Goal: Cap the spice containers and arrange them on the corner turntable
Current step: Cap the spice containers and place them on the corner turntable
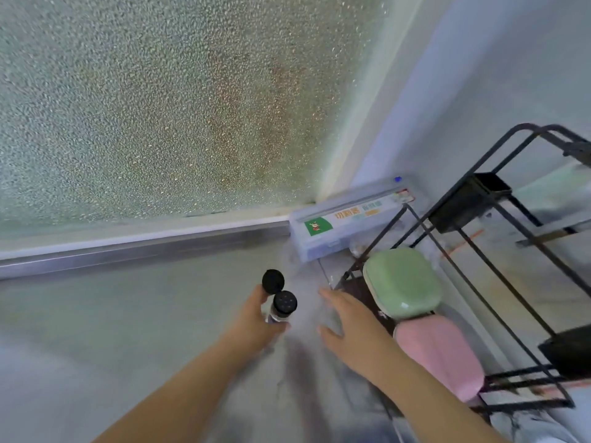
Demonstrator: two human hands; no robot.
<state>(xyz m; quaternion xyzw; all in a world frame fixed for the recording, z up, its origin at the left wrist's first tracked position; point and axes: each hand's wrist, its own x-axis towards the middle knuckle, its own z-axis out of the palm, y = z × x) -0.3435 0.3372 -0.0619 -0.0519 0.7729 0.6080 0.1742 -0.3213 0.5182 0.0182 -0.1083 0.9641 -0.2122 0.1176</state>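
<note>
- The left hand [256,318] grips a small clear shaker [279,313] round its body, fingers curled about it, above the counter [128,330].
- The shaker's black flip cap [273,281] stands open; the sifter top [285,302] with its holes is exposed.
- The right hand [348,327] hovers just beside the shaker, fingers spread, holding nothing.
- Handling, as a judgement: the shaker looks light and rigid. Whether it is glass or plastic cannot be told, so treat it as breakable. The smooth wall may slip; hold the body and press the cap down with a fingertip.
- No turntable can be identified; a black wire rack [479,282] stands at right.
- Writing: the box [345,228] in the corner bears a label with a green square and orange Chinese characters, too blurred to read. No label is legible on the shaker.
</note>
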